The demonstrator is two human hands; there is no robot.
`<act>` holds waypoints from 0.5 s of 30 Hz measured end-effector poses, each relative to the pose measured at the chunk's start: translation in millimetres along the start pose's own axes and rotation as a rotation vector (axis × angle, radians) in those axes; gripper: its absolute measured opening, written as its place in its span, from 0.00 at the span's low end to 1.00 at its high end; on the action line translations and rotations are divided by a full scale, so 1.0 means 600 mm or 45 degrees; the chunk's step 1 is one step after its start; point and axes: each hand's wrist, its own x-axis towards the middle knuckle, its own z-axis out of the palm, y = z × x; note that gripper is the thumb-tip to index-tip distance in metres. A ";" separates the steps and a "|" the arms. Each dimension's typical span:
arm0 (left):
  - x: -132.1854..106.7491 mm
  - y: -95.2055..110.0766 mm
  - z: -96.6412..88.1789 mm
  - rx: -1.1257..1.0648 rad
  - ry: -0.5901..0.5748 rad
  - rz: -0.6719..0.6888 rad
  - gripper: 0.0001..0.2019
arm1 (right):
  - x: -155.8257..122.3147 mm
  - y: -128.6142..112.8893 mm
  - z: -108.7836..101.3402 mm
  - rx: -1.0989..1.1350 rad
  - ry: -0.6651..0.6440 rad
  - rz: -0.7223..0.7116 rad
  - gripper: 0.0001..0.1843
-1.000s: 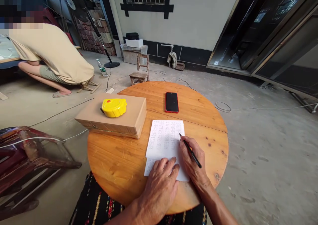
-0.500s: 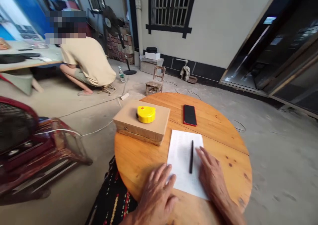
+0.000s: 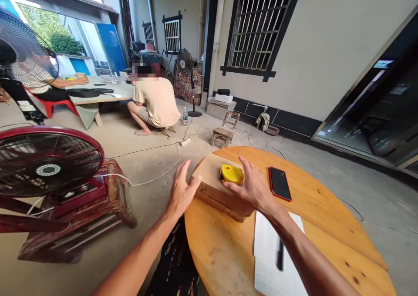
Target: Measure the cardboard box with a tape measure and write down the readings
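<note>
On the round wooden table (image 3: 215, 252) lies a brown cardboard box (image 3: 210, 169) with a yellow tape measure (image 3: 231, 174) on top. At the box's left corner is my left hand (image 3: 181, 189), open, thumb and fingers spread. My right hand (image 3: 256, 185), also open, is over the box's right side, its thumb close to the tape measure; whether it touches cannot be made out. Under my right forearm, a white paper sheet (image 3: 266, 248) lies with a black pen (image 3: 280, 254) on it, both partly hidden. A black phone with a red edge (image 3: 279, 183) rests farther right.
A maroon fan (image 3: 48, 169) sits on a wooden stand at left. Behind the table stands a small wooden chair (image 3: 225, 130). A person (image 3: 156, 100) sits on a low stool near a work table (image 3: 94, 98). Cords (image 3: 156, 178) cross the floor.
Both hands have left the paper and moved forward to the box, one at each side. The view has swung left, showing more of the fan and yard.
</note>
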 end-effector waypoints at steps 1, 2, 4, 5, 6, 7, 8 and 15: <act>0.021 -0.004 0.006 -0.025 -0.049 -0.044 0.31 | 0.022 -0.011 0.009 0.040 -0.047 0.028 0.40; 0.034 -0.006 0.013 -0.057 -0.106 -0.077 0.31 | 0.035 -0.019 0.014 0.072 -0.071 0.050 0.37; 0.040 -0.006 0.020 -0.133 -0.220 -0.110 0.27 | 0.031 -0.021 0.008 0.116 -0.043 0.082 0.31; 0.033 -0.004 0.019 -0.172 -0.261 -0.110 0.25 | 0.015 -0.017 -0.001 0.188 0.039 0.118 0.29; 0.018 -0.002 0.015 -0.208 -0.286 -0.105 0.25 | -0.009 -0.011 -0.013 0.267 0.123 0.165 0.28; -0.002 -0.002 0.008 -0.242 -0.295 -0.101 0.25 | -0.039 -0.003 -0.026 0.523 0.342 0.259 0.27; -0.028 -0.004 -0.002 -0.264 -0.285 -0.091 0.27 | -0.074 0.006 -0.038 0.802 0.535 0.348 0.25; -0.227 -0.080 -0.037 0.161 -0.008 0.057 0.31 | -0.300 0.074 -0.018 1.629 0.745 1.008 0.21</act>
